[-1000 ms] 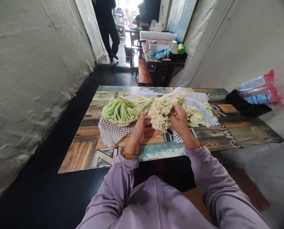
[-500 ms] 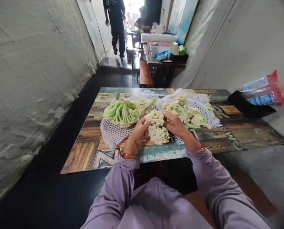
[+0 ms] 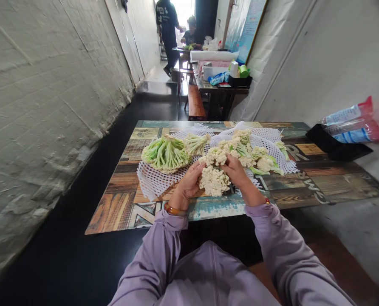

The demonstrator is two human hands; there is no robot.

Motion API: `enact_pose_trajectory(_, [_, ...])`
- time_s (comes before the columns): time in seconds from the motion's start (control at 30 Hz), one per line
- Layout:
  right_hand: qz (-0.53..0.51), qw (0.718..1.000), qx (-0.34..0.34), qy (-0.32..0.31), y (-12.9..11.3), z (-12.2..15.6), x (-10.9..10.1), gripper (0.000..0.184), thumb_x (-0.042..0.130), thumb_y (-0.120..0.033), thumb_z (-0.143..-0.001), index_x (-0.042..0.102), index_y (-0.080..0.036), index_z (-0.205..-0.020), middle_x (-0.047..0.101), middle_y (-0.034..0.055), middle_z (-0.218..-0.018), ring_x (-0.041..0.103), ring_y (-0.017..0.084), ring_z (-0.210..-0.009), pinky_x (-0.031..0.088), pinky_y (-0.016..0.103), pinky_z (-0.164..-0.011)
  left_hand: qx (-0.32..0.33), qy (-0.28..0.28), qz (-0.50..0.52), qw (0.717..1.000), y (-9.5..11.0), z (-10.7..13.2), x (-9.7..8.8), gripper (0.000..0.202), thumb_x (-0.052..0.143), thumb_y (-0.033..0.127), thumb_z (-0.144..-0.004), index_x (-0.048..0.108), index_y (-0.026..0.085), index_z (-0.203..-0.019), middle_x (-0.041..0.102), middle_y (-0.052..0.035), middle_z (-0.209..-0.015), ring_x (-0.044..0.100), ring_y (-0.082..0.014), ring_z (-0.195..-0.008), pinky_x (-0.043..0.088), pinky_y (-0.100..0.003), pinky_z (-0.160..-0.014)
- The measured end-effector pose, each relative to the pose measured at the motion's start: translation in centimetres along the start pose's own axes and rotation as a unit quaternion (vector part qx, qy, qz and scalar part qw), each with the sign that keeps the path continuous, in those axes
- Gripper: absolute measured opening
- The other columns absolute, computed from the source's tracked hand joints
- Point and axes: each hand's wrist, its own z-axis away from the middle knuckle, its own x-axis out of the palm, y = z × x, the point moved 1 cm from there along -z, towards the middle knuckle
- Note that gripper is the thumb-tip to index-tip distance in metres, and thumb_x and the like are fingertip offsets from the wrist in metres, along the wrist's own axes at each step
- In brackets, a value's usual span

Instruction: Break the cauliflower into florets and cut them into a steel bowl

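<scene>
Between my two hands is a piece of cauliflower (image 3: 214, 180), its pale curds facing up. My left hand (image 3: 191, 180) is closed on its left side, with the fingertips partly hidden behind the curds. From the right, my right hand (image 3: 236, 171) grips its upper part with bent fingers. To the left, a large cauliflower head (image 3: 166, 154) lies stem up on white foam netting (image 3: 151, 182). A smaller stemmed piece (image 3: 196, 143) rests beside it. Several loose florets (image 3: 264, 160) lie behind and to the right of my right hand, on more netting.
The patterned wooden table (image 3: 113, 187) carries a black holder (image 3: 336, 144) with plastic-wrapped packs at its right end. Beyond stand a wooden bench (image 3: 195, 101) and a second table with a white roll (image 3: 213, 56). A person in dark clothes (image 3: 168, 29) is near the doorway; another sits behind.
The view has shifted slightly. In my hands, the cauliflower's upper and lower clusters look more spread apart. The person in dark clothes has moved farther off and turned.
</scene>
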Motion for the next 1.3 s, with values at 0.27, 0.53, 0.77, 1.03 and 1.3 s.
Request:
enact_pose_trajectory(0.27, [-0.332,0.927,0.145,0.1,0.9,-0.2,3.6,0.044,0.081,-0.06,-0.067,0.065,-0.023,-0.084,0.072,0.0022,-0.075,0.072,0.025,-0.083,0.058,0.034,-0.07,0.02,0.036,0.027,0.999,-0.4,-0.2,0.6,0.037,0.082,0.043,-0.072,0.071,0.018,-0.097,0.076,-0.0065,-0.097,0.072,-0.0267,-0.096,0.057,-0.037,-0.089])
enact_pose_trajectory(0.53, [-0.36,0.906,0.162,0.154,0.5,-0.5,4.5,0.041,0.079,-0.057,-0.069,0.059,-0.022,-0.076,0.068,0.0005,-0.066,0.07,0.022,-0.074,0.056,0.031,-0.06,0.052,0.038,0.045,0.997,-0.3,-0.3,0.6,0.032,0.079,0.037,-0.075,0.072,0.02,-0.101,0.076,-0.0071,-0.108,0.067,-0.028,-0.114,0.055,-0.037,-0.096])
enact_pose_trajectory(0.77, [-0.352,0.886,0.162,0.255,1.5,-1.7,4.3,0.044,0.073,-0.063,-0.071,0.051,-0.024,-0.075,0.054,-0.0067,-0.06,0.061,0.013,-0.059,0.051,0.027,-0.055,0.056,0.053,0.054,0.996,-0.3,0.0,1.2,0.032,0.08,0.038,-0.075,0.073,0.019,-0.099,0.076,-0.0072,-0.105,0.068,-0.0281,-0.112,0.055,-0.037,-0.096])
enact_pose_trajectory(1.03, [-0.202,0.934,0.097,0.279,2.7,-3.1,1.9,0.041,0.054,-0.065,-0.086,0.05,-0.024,-0.081,0.051,-0.0057,-0.066,0.052,0.011,-0.053,0.047,0.025,-0.055,0.026,0.074,0.083,0.993,0.4,-0.2,1.0,0.034,0.075,0.043,-0.077,0.072,0.02,-0.102,0.077,-0.0088,-0.101,0.068,-0.0309,-0.113,0.056,-0.04,-0.095])
enact_pose_trajectory(1.3, [0.365,0.924,0.011,0.117,3.0,-2.1,-3.1,0.039,0.046,-0.029,-0.092,0.06,-0.015,-0.126,0.067,0.0168,-0.119,0.061,0.03,-0.111,0.049,0.043,-0.095,0.046,0.111,0.16,0.98,1.5,-0.8,0.4,0.045,0.065,0.045,-0.085,0.066,0.02,-0.122,0.075,-0.0097,-0.112,0.065,-0.0298,-0.119,0.055,-0.042,-0.099])
